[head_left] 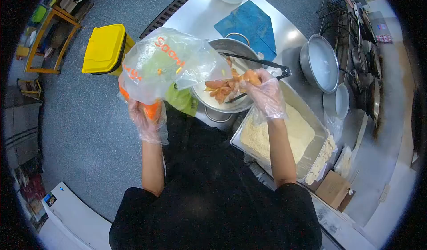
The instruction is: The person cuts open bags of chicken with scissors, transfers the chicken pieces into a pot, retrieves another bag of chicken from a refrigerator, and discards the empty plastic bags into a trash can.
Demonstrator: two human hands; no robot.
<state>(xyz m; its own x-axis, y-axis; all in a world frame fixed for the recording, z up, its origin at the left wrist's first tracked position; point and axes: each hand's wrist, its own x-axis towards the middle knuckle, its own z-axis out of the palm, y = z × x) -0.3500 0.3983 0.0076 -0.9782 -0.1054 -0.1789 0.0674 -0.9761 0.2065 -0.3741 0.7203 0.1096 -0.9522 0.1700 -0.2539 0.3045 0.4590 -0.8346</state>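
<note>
The gloved left hand [143, 120] grips a printed plastic bag [171, 56], which spreads toward one o'clock over the metal pot [242, 47]. In the pot, raw meat [218, 92] lies at nine o'clock from the gloved right hand [269, 96], the nearer one, fingers closed on a piece [251, 77] (black tongs [267, 63] alongside).

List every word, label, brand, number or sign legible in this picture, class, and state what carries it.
"Saom": orange letters on the plastic bag; the ending is unclear.
Second orange print, same bag: too creased to read.
Stickers on the white appliance, lower left: too small to read.
</note>
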